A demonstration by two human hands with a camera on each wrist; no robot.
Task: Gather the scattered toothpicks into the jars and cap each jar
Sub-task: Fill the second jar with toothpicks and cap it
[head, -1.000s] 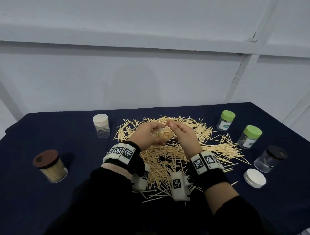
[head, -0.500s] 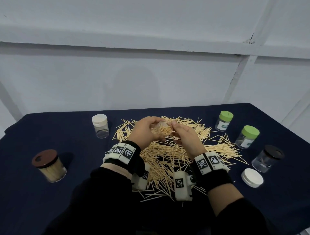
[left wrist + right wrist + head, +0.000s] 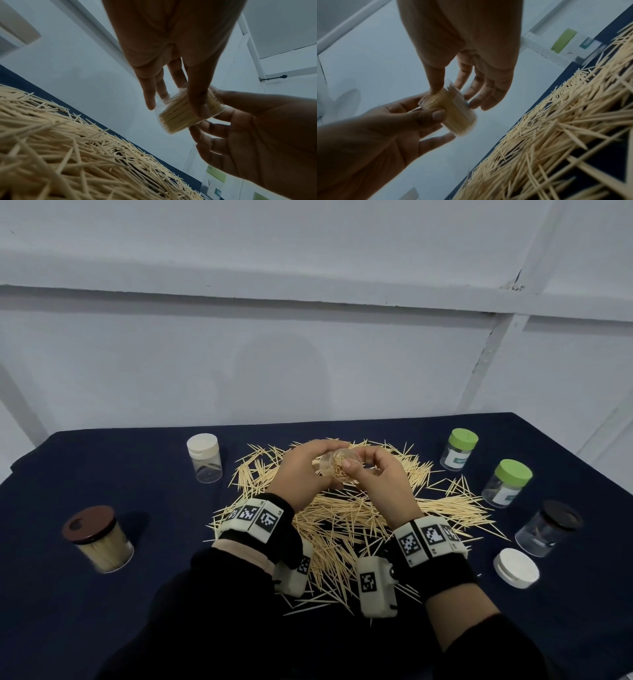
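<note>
Nearest, two black sleeves (image 3: 239, 628) end in wrist bands carrying black-and-white square markers (image 3: 255, 517). Just beyond them a heap of scattered toothpicks (image 3: 342, 529) sprawls over a dark navy tablecloth (image 3: 102, 628). Above the heap, the left hand (image 3: 301, 470) and right hand (image 3: 380, 474) both hold one clear uncapped jar (image 3: 337, 465), tilted and packed with toothpicks; the left thumb and fingers curl round its body, and the right fingertips pinch near its open rim.

A loose white lid (image 3: 515, 568) lies at the right, just beside a clear black-capped jar (image 3: 548, 529). Further back on that side stand two green-capped jars (image 3: 507, 482), each with a white and teal label; the printing is too blurred to read. At the left a brown-lidded jar (image 3: 97, 537) stands full of toothpicks, and further back is a white-capped jar (image 3: 204, 457) that looks nearly empty.

Behind the table rises a pale grey-white panelled wall (image 3: 308, 354) with a horizontal ledge and slanting battens. The wrist views are dim, and the contents of the black-capped jar are hard to make out.
</note>
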